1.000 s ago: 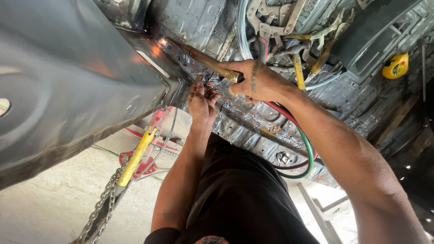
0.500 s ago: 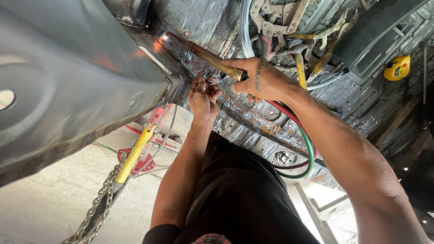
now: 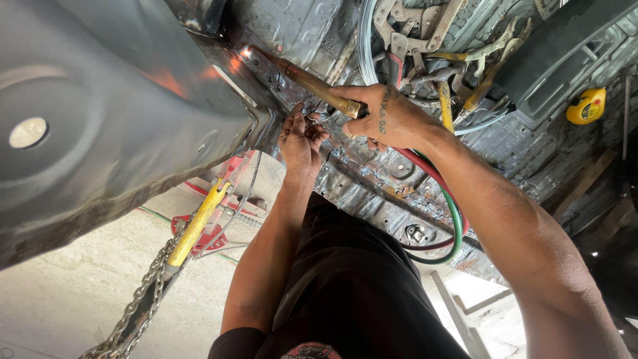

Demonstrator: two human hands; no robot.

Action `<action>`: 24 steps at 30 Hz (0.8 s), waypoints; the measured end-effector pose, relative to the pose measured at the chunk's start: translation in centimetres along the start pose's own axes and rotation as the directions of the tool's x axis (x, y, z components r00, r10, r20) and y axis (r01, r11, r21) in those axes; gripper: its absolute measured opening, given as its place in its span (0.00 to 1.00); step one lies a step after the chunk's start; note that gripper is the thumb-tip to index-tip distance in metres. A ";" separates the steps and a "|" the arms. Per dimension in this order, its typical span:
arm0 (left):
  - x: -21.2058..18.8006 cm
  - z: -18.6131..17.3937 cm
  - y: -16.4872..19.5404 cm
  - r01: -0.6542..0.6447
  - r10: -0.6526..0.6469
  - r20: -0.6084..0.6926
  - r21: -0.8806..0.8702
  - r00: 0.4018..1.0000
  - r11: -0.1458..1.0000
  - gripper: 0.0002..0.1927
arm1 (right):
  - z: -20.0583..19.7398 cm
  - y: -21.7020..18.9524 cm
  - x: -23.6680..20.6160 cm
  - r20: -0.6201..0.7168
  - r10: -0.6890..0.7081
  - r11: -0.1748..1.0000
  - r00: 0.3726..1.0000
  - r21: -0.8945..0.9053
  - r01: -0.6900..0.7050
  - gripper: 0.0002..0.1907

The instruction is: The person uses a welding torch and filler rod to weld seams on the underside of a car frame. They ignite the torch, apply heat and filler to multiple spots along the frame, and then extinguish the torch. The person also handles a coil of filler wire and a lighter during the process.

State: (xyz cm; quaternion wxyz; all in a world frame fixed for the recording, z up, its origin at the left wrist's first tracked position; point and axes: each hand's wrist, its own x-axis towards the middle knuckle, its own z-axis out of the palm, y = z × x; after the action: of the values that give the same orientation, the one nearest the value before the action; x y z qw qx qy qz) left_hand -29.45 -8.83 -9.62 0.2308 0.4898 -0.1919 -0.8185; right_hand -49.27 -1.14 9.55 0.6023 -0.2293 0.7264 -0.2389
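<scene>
Bare sheet metal [image 3: 100,106] fills the view. A brass torch [image 3: 312,83] is gripped by the right hand [image 3: 389,116], its tip glowing at the seam. Thin wire [image 3: 249,179] is pinched by the left hand [image 3: 302,139]. Red and green hoses [image 3: 452,213], locking pliers [image 3: 412,33], a chain [image 3: 143,292] and a yellow tape measure [image 3: 586,106] are seen nearby.

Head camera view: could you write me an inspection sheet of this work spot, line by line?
Surface: ribbed grey sheet-metal floor panel, scorched and patchy.
Job's things: brass torch with its lit tip glowing at the seam of the dark curved panel; thin wire, partly hidden.
Clutter: locking pliers and clamps; yellow tape measure; wire coil.
Hands: right hand grips the torch handle; left hand pinches the wire beside the seam.
Cables: red and green hoses loop from the torch.
Surroundings: yellow-handled puller on a chain; concrete floor.
</scene>
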 end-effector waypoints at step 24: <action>-0.3 0.5 0.6 0.016 -0.015 -0.024 0.039 1.000 0.999 0.15 | 0.1 0.4 0.0 -0.005 -0.011 1.000 1.000 0.022 0.011 0.37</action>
State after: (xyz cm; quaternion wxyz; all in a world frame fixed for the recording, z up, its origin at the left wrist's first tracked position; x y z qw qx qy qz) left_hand -29.69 -9.11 -8.90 0.2172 0.5055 -0.2014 -0.8104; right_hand -49.18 -0.88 9.27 0.6017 -0.2262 0.7238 -0.2509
